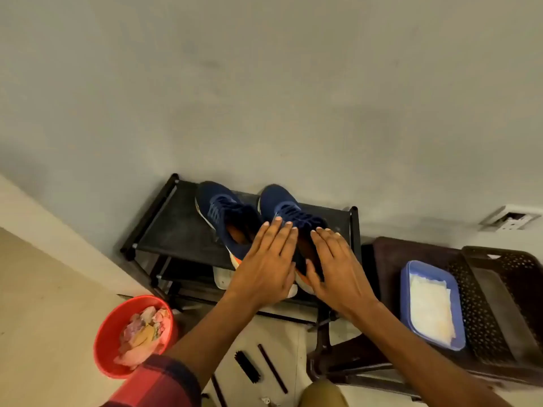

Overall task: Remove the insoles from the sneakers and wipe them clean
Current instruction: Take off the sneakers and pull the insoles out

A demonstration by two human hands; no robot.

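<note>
Blue sneaker point(282, 204) | between left hand point(266, 261) and right hand point(336, 267) | fingers straight, ungripped

sneakers point(235, 218) on rack point(176, 230) | bucket point(117, 333) left | tub point(411, 277) on chair point(388, 254) right

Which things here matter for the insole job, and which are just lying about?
Job: left sneaker, right sneaker, blue tray of white cloth, probably red bucket of rags.
Lying about: black brush, black rod, wall socket, white shoe below.

wall point(264, 98) close behind sneakers point(223, 212); chair point(411, 251) crowds the right.
</note>
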